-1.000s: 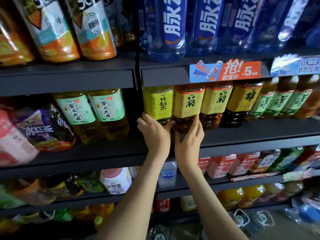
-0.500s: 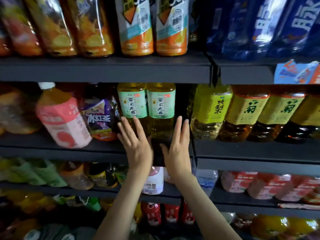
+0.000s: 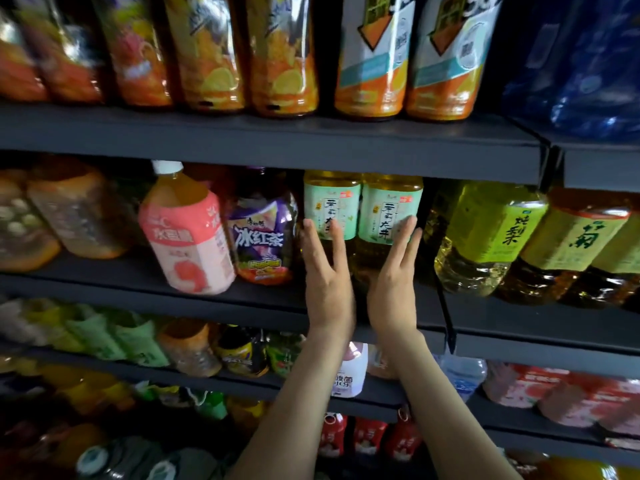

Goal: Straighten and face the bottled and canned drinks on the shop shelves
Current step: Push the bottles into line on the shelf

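Head view: your left hand [image 3: 327, 289] and right hand [image 3: 393, 289] are both raised flat, backs toward you, in front of the two green-label tea bottles on the middle shelf [image 3: 207, 299]. On each hand the fingers are straight and slightly fanned, gripping nothing. Your left fingertips [image 3: 309, 226] lie over the lower edge of the left green-label bottle [image 3: 330, 202]; your right fingertips [image 3: 410, 223] lie over the label of the right green-label bottle [image 3: 389, 209]. Whether the palms actually press on the bottles cannot be told. Both bottles stand upright, touching each other, labels facing out, filled with pale golden liquid.

Just left of them stands a purple-label bottle [image 3: 261, 233] of dark drink, and beside that a pink-label bottle [image 3: 187, 237] with a white cap, holding an orange-pink drink and leaning left. To the right, past the shelf divider, a yellow-green-label bottle [image 3: 485, 237] holds clear yellowish liquid, with darker amber bottles [image 3: 571, 244] next to it.

On the upper shelf [image 3: 277, 136] sit orange drink bottles [image 3: 284, 57], two with white-and-teal labels [image 3: 408, 53], and blue bottles [image 3: 588, 64] at far right. Below your wrists, a white bottle [image 3: 351, 374] stands on the next shelf down, with small red bottles [image 3: 367, 436] under it; the lower left rows are too blurred to read.
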